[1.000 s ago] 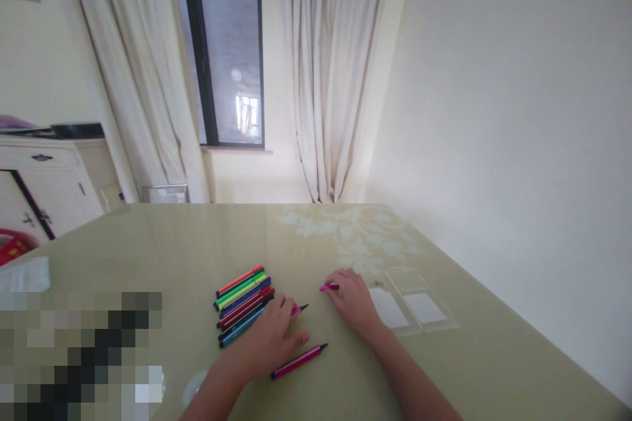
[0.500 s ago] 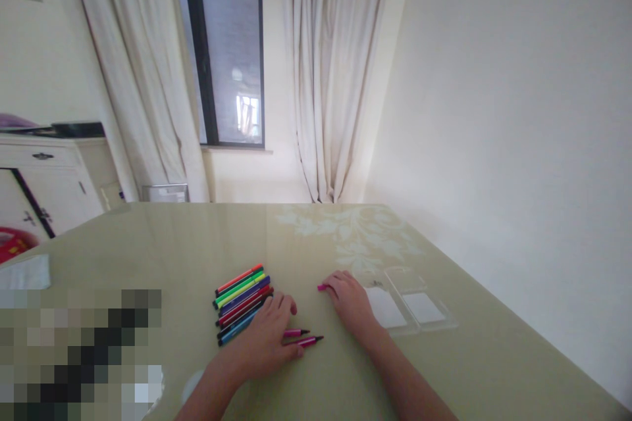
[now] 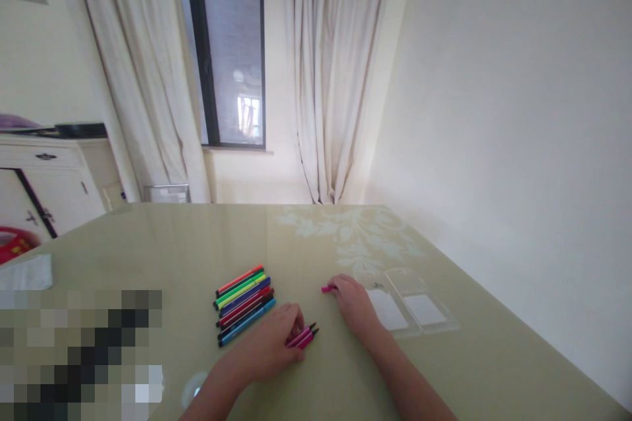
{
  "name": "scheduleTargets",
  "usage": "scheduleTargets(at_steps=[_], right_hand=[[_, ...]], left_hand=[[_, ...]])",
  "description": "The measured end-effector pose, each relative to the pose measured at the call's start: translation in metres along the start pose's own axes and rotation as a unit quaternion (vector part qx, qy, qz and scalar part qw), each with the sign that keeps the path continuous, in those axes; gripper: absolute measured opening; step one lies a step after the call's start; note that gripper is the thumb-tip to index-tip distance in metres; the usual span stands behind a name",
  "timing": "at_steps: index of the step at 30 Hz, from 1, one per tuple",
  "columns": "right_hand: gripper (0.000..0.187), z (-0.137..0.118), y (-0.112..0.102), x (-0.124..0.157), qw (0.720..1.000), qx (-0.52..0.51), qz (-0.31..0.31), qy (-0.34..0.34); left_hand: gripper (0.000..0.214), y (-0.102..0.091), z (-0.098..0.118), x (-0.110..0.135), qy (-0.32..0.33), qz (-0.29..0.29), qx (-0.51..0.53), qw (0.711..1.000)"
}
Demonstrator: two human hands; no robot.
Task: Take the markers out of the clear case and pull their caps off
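My left hand [image 3: 276, 342] is closed around two magenta markers [image 3: 305, 337], which lie side by side with their dark tips pointing right. Just beyond that hand, several coloured markers [image 3: 244, 306] form a slanted row, from orange at the far end to blue at the near end. Further right, my right hand [image 3: 351, 302] rests on the table with its fingers pinched on a small pink marker cap [image 3: 326, 289]; the fingers hide part of it. To the right of this hand lies a clear plastic case [image 3: 422, 281] with white inserts [image 3: 424, 309].
The glossy table [image 3: 237, 230] meets a white wall on the right. At the left edge are a folded pale cloth [image 3: 29, 272] and a blurred-out patch [image 3: 79, 355]. A round pale object [image 3: 192, 388] sits beside my left forearm. A white cabinet [image 3: 59, 177] stands behind.
My left hand has drawn towards me, off the row, and its fingers have closed on the two magenta markers, bringing them together. My right hand has barely moved.
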State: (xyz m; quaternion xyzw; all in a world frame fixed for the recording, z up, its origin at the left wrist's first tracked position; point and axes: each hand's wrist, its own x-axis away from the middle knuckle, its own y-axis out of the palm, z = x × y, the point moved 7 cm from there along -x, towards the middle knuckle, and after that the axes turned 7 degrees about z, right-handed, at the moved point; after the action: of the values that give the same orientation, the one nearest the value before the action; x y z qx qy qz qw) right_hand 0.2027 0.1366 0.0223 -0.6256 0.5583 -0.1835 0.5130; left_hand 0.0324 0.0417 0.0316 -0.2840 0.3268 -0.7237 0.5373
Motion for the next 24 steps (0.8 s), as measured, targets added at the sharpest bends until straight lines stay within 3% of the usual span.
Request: scheduleTargets(at_steps=[3,8,13,17,24], right_hand=[[0.026,0.003,-0.001,0.001,1.0,-0.011,-0.001,0.012],[0.031,0.004,-0.006,0.003,0.999,-0.032,0.014,0.01],[0.027,-0.004,-0.014,0.005,0.996,-0.073,0.041,0.004],[0.021,-0.022,-0.018,0.01,0.99,-0.133,0.046,-0.018],[0.019,-0.056,-0.024,0.019,0.952,-0.304,-0.005,-0.024]], left_hand=[[0.028,-0.008,-0.007,-0.002,-0.005,0.007,0.022,1.0],[0.013,-0.049,-0.045,-0.007,-0.065,0.118,-0.069,0.988],[0.01,-0.054,-0.072,-0.005,-0.11,0.1,-0.123,0.981],[0.007,-0.045,-0.059,-0.007,-0.081,0.099,-0.13,0.983],[0.012,-0.024,-0.006,-0.013,0.025,0.142,-0.029,0.989]])
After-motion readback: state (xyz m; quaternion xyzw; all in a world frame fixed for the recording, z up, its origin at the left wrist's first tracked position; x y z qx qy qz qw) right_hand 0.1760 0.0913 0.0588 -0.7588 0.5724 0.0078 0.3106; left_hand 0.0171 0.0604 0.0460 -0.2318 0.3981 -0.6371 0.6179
